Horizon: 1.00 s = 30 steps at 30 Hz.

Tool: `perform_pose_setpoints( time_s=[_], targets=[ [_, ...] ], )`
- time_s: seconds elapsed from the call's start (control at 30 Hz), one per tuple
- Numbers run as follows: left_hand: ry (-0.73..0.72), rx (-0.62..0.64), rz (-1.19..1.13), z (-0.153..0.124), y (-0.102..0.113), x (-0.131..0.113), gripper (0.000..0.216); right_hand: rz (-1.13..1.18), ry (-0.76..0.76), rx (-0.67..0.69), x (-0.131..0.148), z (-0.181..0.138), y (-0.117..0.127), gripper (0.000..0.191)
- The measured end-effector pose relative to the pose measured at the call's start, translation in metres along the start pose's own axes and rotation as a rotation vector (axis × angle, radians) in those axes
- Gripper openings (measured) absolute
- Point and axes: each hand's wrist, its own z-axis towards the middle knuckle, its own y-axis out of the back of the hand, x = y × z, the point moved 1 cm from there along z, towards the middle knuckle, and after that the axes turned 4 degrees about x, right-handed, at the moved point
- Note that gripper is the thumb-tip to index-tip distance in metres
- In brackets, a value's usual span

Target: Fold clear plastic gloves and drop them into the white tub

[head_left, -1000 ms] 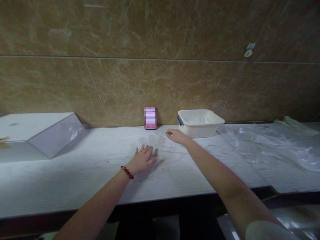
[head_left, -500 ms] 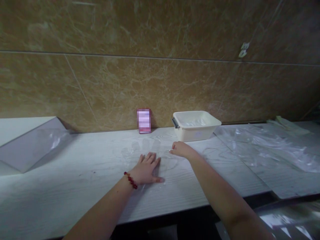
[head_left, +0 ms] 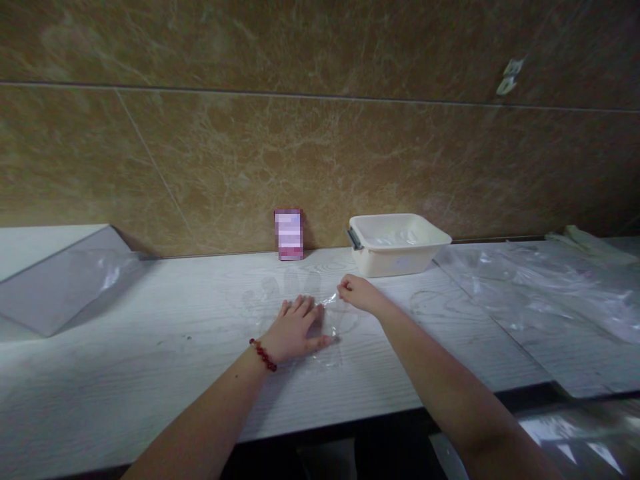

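A thin, clear plastic glove (head_left: 329, 323) lies on the white wood-grain table, with faint finger shapes showing beyond my left hand. My left hand (head_left: 295, 330), with a red bead bracelet at the wrist, rests flat on it, fingers spread. To its right, my right hand (head_left: 356, 292) pinches an edge of the film and holds it slightly raised and taut. The exact outline of the glove is hard to make out, and part of it is hidden under my left hand.
A cream tub (head_left: 395, 261) with a grey handle stands behind my right hand, holding clear plastic. A phone (head_left: 289, 235) leans on the marbled wall. Clear plastic film (head_left: 545, 287) spreads across the right side. A white angular box (head_left: 55, 287) is at left.
The plastic between my hands has been drawn up taut by my right hand's pinch. My left hand stays almost in place, and the camera view has shifted slightly.
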Motion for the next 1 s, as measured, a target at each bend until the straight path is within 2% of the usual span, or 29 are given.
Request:
perform_pose_setpoints(
  time_s=[0.1,0.17,0.3,0.4,0.5,0.63,0.8,1.0],
  targets=[
    [0.093,-0.192,-0.251,0.007,0.007,0.005,0.052,0.129,0.077,-0.024,0.008,-0.004,-0.002,0.02],
    [0.198,-0.258,-0.536,0.011,0.009,0.007,0.043,0.191,0.124,-0.038,0.014,-0.008,-0.005,0.021],
    [0.332,-0.182,-1.153,0.014,0.007,0.004,0.04,0.274,0.207,0.021,0.025,-0.014,-0.016,0.022],
    [0.326,-0.172,-1.315,0.016,0.003,0.004,0.033,0.353,0.284,0.13,0.03,-0.017,-0.024,0.022],
    [0.333,-0.193,-1.167,0.018,-0.004,0.012,0.026,0.347,0.299,0.164,0.03,-0.017,-0.025,0.023],
    [0.301,-0.206,-0.83,0.018,-0.008,0.025,0.028,0.234,0.307,0.112,0.027,-0.016,-0.017,0.018],
    [0.309,-0.158,-0.645,0.016,-0.003,0.027,0.03,-0.075,0.442,0.151,0.021,-0.019,-0.005,0.019],
    [0.324,-0.126,-0.436,0.013,0.006,0.024,0.034,-0.191,0.472,0.24,0.018,-0.018,-0.009,0.028]
  ],
)
